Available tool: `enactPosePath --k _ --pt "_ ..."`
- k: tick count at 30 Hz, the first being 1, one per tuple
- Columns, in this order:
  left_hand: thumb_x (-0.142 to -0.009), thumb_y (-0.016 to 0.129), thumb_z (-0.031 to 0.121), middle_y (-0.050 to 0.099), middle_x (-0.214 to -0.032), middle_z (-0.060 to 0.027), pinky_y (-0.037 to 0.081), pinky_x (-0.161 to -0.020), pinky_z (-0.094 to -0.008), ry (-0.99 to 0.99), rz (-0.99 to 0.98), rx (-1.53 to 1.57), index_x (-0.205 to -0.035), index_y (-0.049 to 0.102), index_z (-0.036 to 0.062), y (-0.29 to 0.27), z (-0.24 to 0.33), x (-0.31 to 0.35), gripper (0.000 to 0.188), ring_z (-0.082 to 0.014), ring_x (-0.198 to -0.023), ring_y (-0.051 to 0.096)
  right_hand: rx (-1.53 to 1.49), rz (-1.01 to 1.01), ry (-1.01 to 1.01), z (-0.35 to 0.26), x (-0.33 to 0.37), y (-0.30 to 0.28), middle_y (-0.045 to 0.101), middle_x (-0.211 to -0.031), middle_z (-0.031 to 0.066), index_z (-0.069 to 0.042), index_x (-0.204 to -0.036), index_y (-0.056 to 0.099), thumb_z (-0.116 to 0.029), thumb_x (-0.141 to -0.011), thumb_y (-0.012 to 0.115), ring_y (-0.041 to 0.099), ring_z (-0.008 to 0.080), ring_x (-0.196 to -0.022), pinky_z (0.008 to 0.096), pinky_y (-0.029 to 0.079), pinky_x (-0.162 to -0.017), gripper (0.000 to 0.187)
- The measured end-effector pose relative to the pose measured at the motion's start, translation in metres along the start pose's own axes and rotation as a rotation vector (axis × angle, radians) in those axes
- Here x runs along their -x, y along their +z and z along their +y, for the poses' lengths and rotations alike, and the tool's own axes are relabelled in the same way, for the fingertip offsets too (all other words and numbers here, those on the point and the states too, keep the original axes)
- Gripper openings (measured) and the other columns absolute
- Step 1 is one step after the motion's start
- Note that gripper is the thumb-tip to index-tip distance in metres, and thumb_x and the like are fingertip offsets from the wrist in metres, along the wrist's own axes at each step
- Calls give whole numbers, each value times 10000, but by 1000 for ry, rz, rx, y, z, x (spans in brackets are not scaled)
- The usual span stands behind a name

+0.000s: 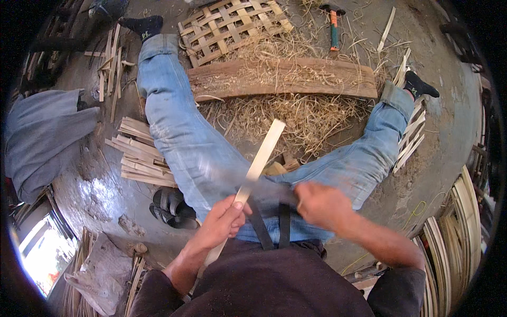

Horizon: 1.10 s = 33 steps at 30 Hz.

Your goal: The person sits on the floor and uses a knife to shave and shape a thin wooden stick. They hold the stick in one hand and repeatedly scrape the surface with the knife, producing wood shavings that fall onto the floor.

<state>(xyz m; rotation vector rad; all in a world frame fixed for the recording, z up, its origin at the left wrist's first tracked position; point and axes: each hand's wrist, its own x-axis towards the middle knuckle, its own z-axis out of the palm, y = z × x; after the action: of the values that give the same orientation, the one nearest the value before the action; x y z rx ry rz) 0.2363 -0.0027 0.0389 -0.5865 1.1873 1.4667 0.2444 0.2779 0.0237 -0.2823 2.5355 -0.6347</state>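
My left hand is closed around a pale flat bamboo strip, thumb on top. The strip slants from beside my body up and away to the right, its far end above the gap between my legs. In my closed right hand is a knife, its blade smeared by motion. That blade lies across the strip just beyond my left fingers; whether it is cutting in cannot be made out. Two dark straps hang over my lap under the hands.
Beyond my spread legs a curved wooden plank lies among curly shavings. Past it are a woven lattice panel and a hammer. Bamboo strips are piled left and right. Dark sandals sit by my left thigh.
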Motion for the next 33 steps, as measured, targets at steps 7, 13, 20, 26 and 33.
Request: enactPosePath --k 7,13,20,26,33 --pt "-1045 401 329 391 -653 43 293 -471 -201 27 -12 -44 -949 514 48 -1 4 9 317 -37 -536 314 -131 -27 176 20 7 -3 635 -768 241 8 -979 551 -143 -807 631 615 452 -690 481 505 -615 242" --pt "-1033 423 325 447 -694 20 333 -474 -201 159 -125 -25 -1156 503 30 2 5 -13 330 -47 -552 375 -571 259 399 33 -29 -4 636 -749 162 14 -985 520 -130 -833 686 651 302 -637 390 530 -581 268" --pt "-1014 450 332 591 -842 -68 423 -508 -221 101 -76 47 -1344 426 2 16 18 -13 467 -98 -627 537 -1456 467 457 -34 -94 10 608 -779 36 -26 -999 526 -56 -830 726 600 99 -629 250 508 -576 264" --pt "-1025 435 304 516 -765 -22 389 -501 -205 4 -255 97 -1286 478 1 -29 -6 -2 403 -58 -568 468 -376 382 269 -17 -91 -31 645 -796 186 11 -1000 523 -133 -854 670 655 336 -672 380 528 -625 252" --pt "-1025 439 268 501 -801 24 410 -568 -248 28 -77 45 -1179 526 33 12 25 3 294 -69 -663 461 369 16 -51 -152 -21 -77 610 -732 75 -66 -888 516 -213 -848 620 671 229 -644 434 503 -466 184"
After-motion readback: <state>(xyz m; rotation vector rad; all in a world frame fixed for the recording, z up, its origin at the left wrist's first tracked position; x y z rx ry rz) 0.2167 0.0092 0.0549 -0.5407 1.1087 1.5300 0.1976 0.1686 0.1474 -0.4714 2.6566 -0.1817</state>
